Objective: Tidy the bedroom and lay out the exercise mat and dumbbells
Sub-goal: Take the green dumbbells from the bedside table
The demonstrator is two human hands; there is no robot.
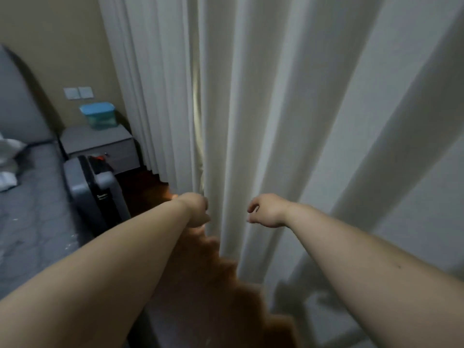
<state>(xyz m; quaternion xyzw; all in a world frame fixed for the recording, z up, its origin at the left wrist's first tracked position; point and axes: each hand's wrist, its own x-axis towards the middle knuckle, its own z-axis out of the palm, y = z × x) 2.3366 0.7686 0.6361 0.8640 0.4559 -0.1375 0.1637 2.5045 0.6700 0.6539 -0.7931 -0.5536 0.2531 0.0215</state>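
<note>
White curtains (263, 109) hang floor-length in front of me, with a narrow bright gap (198, 116) between the left panel and the right panel. My left hand (197, 209) reaches to the inner edge of the right panel, its fingers curled round that edge low down. My right hand (267, 210) hovers in front of a fold of the same panel, fingers loosely hooked with no cloth between them. No exercise mat or dumbbells are in view.
A grey bed (30, 209) with a padded headboard lies at the left. Beside it a grey suitcase (95, 192) stands on the dark wooden floor (200, 285). A grey nightstand (100, 144) against the wall carries a blue lidded box (98, 115).
</note>
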